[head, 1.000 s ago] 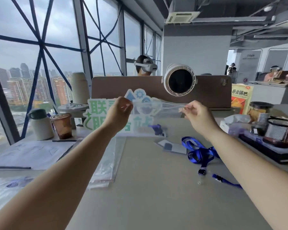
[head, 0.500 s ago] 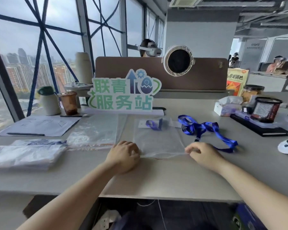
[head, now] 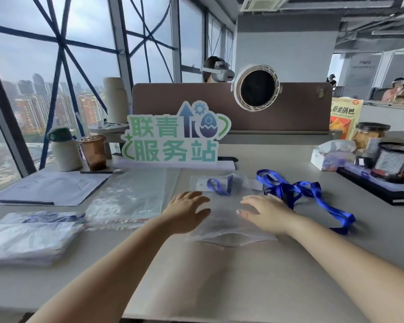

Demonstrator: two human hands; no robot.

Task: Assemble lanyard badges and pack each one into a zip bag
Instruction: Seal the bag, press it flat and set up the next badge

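Now we've dropped both pinches: left hand, right hand rest flat, unclenched, on clear plastic zip bag, ready for blue ribbon lanyard beside right hand.

A pale grey desk spreads beneath the left hand and the right hand, and straight beyond them a brown partition screen stands along its far edge. Out to the left of the left hand, tall windows crossed by blue steel braces let in flat grey daylight from an overcast sky over high-rise blocks. Above the partition, past both hands, a plain white column rises to a dark exposed ceiling with an air unit, and far beyond the right hand are more office desks and pale glass panels.
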